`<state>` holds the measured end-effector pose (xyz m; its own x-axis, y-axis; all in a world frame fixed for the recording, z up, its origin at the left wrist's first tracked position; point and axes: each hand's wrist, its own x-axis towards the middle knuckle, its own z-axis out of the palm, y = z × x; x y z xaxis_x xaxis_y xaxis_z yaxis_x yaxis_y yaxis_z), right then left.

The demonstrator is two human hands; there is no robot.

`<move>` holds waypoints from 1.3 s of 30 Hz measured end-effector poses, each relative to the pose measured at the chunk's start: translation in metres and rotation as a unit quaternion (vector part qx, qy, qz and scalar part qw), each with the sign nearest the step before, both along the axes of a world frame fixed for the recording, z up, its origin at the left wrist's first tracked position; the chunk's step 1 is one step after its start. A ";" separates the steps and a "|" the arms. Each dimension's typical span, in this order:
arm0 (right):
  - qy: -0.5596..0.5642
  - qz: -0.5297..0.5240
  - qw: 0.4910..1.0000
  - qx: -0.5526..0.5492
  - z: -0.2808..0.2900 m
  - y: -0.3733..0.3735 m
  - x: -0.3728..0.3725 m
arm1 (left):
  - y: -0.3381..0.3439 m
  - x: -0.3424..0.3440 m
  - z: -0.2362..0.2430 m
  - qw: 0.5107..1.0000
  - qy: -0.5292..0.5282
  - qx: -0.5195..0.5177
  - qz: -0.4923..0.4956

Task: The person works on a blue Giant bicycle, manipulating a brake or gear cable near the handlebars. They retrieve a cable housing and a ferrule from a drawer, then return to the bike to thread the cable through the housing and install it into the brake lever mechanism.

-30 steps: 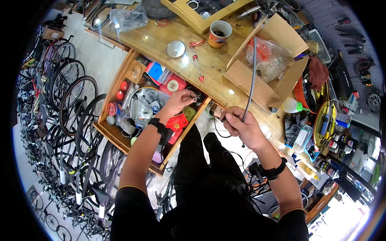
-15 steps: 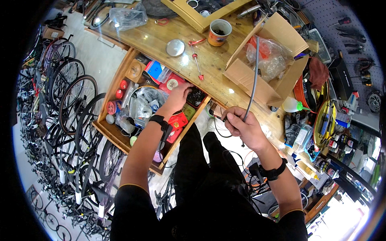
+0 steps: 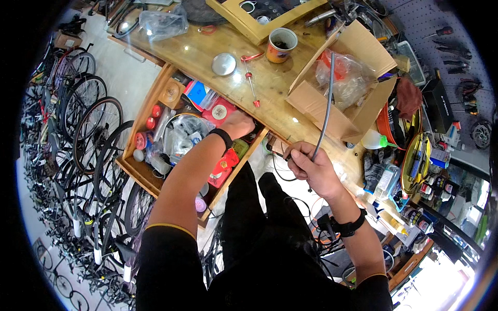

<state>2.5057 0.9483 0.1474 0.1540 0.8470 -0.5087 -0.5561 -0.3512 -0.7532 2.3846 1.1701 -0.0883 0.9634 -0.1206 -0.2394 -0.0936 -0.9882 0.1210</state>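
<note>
Inside drawer (image 3: 252,149), left hand (image 3: 238,124), grip hidden; near bench edge (image 3: 280,136), right hand (image 3: 311,166) gripping grey cable (image 3: 329,98).

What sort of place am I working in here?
Most likely a bicycle repair shop: bikes stand packed along the left, hand tools hang on a pegboard, and there's a cluttered wooden workbench.

The person wears a black shirt (image 3: 264,290) whose short sleeves (image 3: 168,259) end in a thin yellow edge (image 3: 171,226). The trousers (image 3: 237,205) are also black. Below the left hand (image 3: 238,124) is a narrow black band (image 3: 223,138); below the right hand (image 3: 315,167), a black strap (image 3: 356,225) with a small dark box (image 3: 326,223).
</note>
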 end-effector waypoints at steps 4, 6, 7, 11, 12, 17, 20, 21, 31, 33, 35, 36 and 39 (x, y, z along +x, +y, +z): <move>0.002 -0.006 1.000 0.003 -0.002 -0.003 0.005 | 0.002 0.003 0.002 1.000 0.024 -0.002 -0.010; -0.003 -0.017 1.000 -0.001 -0.004 -0.005 0.009 | 0.002 0.009 0.010 1.000 0.005 -0.021 -0.019; -0.003 -0.010 1.000 0.001 -0.003 -0.003 0.008 | 0.005 0.005 -0.008 1.000 0.001 -0.026 0.013; -0.004 -0.011 1.000 -0.001 -0.002 -0.004 0.010 | 0.000 0.005 -0.036 0.998 0.002 -0.036 0.059; -0.010 -0.012 1.000 0.003 -0.003 -0.004 0.011 | 0.001 0.007 -0.029 0.998 0.008 -0.033 0.055; -0.006 0.000 1.000 0.001 -0.001 -0.003 0.012 | 0.005 -0.003 -0.052 0.995 -0.020 -0.064 0.070; -0.001 0.000 1.000 0.003 -0.002 -0.002 0.013 | 0.006 -0.002 -0.040 0.993 -0.002 -0.083 0.085; -0.004 -0.010 1.000 0.004 -0.004 -0.005 0.015 | 0.006 0.009 -0.007 0.994 0.044 -0.078 0.067; -0.006 -0.012 1.000 0.014 -0.005 -0.006 0.010 | 0.020 -0.029 0.038 0.780 0.082 -0.515 0.346; -0.009 -0.005 1.000 0.018 -0.006 -0.005 0.011 | 0.019 -0.032 0.042 0.684 0.108 -0.606 0.392; -0.001 -0.002 1.000 0.013 -0.006 -0.002 0.011 | 0.021 -0.035 0.045 0.655 0.116 -0.630 0.401; -0.004 0.000 1.000 0.011 -0.006 -0.002 0.010 | 0.022 -0.037 0.045 0.640 0.117 -0.641 0.406; -0.009 0.000 1.000 0.005 -0.004 -0.002 0.008 | 0.023 -0.041 0.043 0.580 0.118 -0.695 0.408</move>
<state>2.5141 0.9460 0.1433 0.1632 0.8515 -0.4983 -0.5434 -0.3440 -0.7658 2.3431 1.1928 -0.0451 0.7960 0.1171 -0.5938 0.5179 0.3759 0.7684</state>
